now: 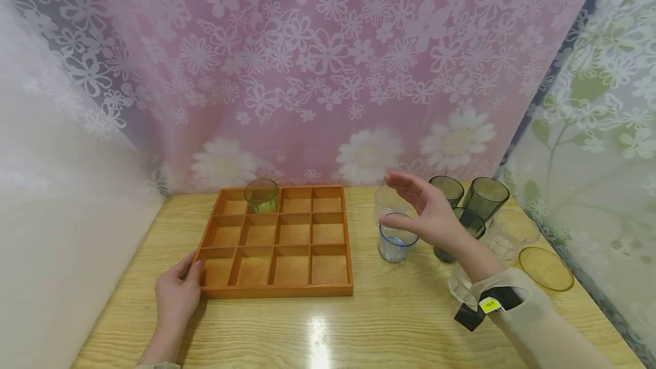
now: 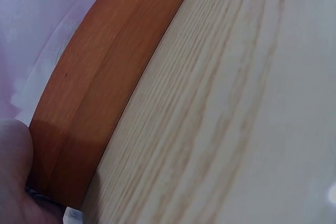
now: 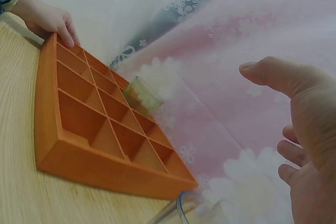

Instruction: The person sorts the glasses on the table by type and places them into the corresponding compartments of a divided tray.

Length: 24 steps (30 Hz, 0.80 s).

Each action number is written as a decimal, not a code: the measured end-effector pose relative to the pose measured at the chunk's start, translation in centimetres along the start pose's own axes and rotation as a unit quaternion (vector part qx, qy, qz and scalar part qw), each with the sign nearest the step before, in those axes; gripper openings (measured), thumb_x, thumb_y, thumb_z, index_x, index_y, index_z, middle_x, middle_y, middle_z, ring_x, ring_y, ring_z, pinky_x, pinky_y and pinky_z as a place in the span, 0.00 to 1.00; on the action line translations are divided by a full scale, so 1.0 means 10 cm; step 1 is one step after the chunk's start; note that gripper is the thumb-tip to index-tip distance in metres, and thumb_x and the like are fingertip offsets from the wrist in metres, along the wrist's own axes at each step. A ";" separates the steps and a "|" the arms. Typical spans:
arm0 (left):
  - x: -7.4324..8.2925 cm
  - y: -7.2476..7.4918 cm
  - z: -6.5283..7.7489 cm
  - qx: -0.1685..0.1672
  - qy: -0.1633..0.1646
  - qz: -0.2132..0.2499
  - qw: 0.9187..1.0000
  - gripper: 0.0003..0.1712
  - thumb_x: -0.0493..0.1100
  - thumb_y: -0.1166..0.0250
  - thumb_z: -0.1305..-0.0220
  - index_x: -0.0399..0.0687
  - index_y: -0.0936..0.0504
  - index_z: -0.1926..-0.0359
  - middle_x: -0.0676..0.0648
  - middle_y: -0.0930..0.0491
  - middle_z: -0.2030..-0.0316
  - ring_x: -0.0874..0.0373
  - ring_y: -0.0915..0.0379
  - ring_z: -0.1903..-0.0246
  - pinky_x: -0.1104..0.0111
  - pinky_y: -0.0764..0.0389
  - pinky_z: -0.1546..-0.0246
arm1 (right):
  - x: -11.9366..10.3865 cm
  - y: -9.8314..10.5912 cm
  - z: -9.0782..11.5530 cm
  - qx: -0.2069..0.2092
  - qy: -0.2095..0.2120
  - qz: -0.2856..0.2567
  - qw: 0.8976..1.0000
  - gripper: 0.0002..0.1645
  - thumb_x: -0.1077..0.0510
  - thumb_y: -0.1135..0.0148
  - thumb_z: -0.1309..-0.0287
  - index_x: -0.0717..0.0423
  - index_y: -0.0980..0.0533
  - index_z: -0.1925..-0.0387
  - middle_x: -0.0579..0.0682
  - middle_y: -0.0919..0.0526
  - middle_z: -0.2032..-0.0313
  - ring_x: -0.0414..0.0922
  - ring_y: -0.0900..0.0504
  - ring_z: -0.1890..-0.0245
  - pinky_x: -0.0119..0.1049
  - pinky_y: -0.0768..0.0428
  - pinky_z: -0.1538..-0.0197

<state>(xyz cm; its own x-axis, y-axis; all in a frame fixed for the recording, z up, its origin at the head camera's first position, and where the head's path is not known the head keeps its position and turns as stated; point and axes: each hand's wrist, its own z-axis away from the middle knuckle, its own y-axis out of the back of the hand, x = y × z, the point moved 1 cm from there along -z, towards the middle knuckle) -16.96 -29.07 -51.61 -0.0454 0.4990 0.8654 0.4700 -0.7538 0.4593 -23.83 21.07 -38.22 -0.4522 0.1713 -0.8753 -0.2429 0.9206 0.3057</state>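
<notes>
My left hand (image 1: 177, 290) grips the front left corner of a wooden compartment tray (image 1: 277, 291), thumb over the rim. In the left wrist view, part of that hand (image 2: 14, 169) shows beside the tray's side wall (image 2: 100, 72). A green glass (image 1: 262, 197) stands in the back row, second compartment from the left. Right of the tray, my right hand (image 1: 433, 215) is raised with thumb and fingers spread, nothing between them. It overlaps a clear glass with a blue rim (image 1: 396, 250) in the head view. Behind that stands another clear glass (image 1: 385, 201).
Dark grey glasses (image 1: 487, 201) stand at the back right, partly hidden by my right hand. Beside them are a clear glass (image 1: 504, 241) and an amber glass (image 1: 545, 269). Another clear glass (image 1: 459, 285) shows beside my right wrist. A floral curtain (image 1: 318, 73) hangs behind the table.
</notes>
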 end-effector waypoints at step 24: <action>-0.05 -0.01 -0.01 -0.002 0.000 -0.003 1.000 0.21 0.38 0.37 0.22 0.32 0.19 0.35 0.32 0.17 0.42 0.41 0.22 0.40 0.91 0.31 0.58 | 0.02 0.40 0.61 0.037 -0.003 0.042 0.998 0.48 0.77 0.24 0.47 0.68 0.34 0.26 0.50 0.24 0.31 0.40 0.28 0.29 0.30 0.28 0.32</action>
<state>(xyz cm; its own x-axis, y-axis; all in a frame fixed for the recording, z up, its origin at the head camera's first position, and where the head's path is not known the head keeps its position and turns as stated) -17.05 -29.26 -52.03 -0.0471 0.5032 0.8629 0.4668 -0.7526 0.4644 -19.69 26.96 -39.49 -0.4626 0.2505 -0.8504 -0.1410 0.9262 0.3495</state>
